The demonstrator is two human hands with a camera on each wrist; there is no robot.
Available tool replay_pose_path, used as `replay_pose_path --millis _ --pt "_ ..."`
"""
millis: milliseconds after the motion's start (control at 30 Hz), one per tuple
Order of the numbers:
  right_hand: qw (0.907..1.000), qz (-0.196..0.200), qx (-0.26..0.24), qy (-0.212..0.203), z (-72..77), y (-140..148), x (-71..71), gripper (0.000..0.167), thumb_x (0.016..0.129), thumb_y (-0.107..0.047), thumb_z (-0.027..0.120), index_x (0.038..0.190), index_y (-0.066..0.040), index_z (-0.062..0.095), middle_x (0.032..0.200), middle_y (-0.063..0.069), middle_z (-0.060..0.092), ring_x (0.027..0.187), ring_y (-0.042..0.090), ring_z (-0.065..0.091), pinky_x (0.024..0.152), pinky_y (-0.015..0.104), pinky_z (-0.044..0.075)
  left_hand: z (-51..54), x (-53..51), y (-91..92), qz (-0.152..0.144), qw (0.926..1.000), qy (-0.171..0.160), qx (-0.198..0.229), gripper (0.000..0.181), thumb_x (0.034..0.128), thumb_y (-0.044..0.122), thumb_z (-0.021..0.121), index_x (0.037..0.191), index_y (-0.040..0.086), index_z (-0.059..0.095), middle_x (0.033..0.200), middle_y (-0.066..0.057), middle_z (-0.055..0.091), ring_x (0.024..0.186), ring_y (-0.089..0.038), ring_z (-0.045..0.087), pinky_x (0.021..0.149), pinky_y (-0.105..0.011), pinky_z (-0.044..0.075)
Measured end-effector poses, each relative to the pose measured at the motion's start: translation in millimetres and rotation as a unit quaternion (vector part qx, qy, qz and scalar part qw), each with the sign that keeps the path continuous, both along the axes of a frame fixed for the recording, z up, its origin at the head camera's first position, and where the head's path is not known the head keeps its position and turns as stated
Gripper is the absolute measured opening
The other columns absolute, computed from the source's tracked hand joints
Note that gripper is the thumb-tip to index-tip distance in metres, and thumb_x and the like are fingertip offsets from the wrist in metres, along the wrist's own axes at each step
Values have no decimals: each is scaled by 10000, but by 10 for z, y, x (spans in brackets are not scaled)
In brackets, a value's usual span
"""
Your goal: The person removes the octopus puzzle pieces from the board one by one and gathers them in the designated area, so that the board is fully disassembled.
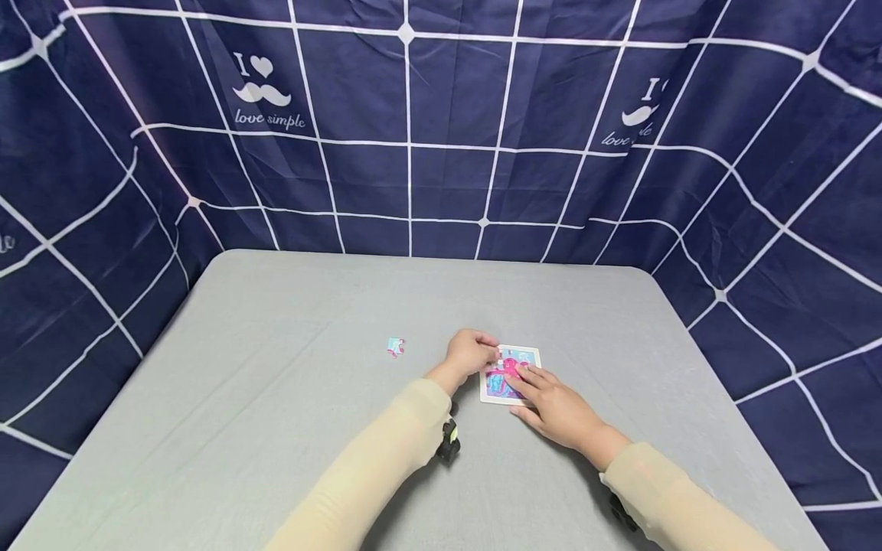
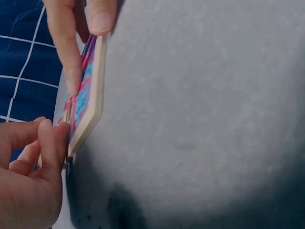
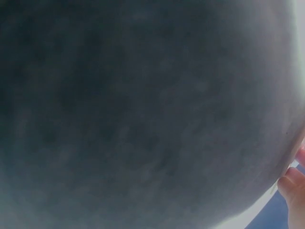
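A small jigsaw puzzle (image 1: pixel 501 386) in a white-rimmed tray, printed in pink, blue and purple, lies on the table right of centre. At its upper left corner my left hand (image 1: pixel 468 352) pinches a puzzle piece (image 2: pixel 67 113) between thumb and fingers; most of the piece is hidden. My right hand (image 1: pixel 561 409) lies over the puzzle's right side, its extended fingers resting on the picture and its thumb by the lower edge. A loose puzzle piece (image 1: pixel 396 347), light blue and pink, lies apart to the left. The right wrist view shows mostly dark, blurred table and some fingertips.
The grey table (image 1: pixel 276 398) has rounded far corners. A navy curtain (image 1: pixel 441 184) with white grid lines hangs behind it and along both sides. Black wrist cameras show beneath both cream sleeves (image 1: pixel 393 444).
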State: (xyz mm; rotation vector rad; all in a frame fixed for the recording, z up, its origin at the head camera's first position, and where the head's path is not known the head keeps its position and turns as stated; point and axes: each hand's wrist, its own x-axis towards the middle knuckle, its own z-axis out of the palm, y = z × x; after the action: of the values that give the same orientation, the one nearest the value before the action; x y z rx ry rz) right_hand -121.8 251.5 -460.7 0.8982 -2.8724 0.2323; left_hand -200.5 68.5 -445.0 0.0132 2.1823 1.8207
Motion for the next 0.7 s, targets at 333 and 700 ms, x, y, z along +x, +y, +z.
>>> replay_pose_path --millis 333,700 --pt "9999 39 -116 -5 11 5 0 522 880 -311 685 1314 -44 570 1334 205 520 1247 400 443 992 519 409 -30 27 43 164 9996 208 -65 185 824 -55 695 1008 -39 702 833 -101 706 702 -131 663 616 -211 562" --pt "10000 19 -52 -30 10 -1 4 529 887 -324 677 1330 -59 559 1360 193 501 1255 399 435 988 528 411 -68 11 56 137 9947 550 -858 62 808 51 752 869 48 762 728 0 687 599 -53 608 546 -144 516"
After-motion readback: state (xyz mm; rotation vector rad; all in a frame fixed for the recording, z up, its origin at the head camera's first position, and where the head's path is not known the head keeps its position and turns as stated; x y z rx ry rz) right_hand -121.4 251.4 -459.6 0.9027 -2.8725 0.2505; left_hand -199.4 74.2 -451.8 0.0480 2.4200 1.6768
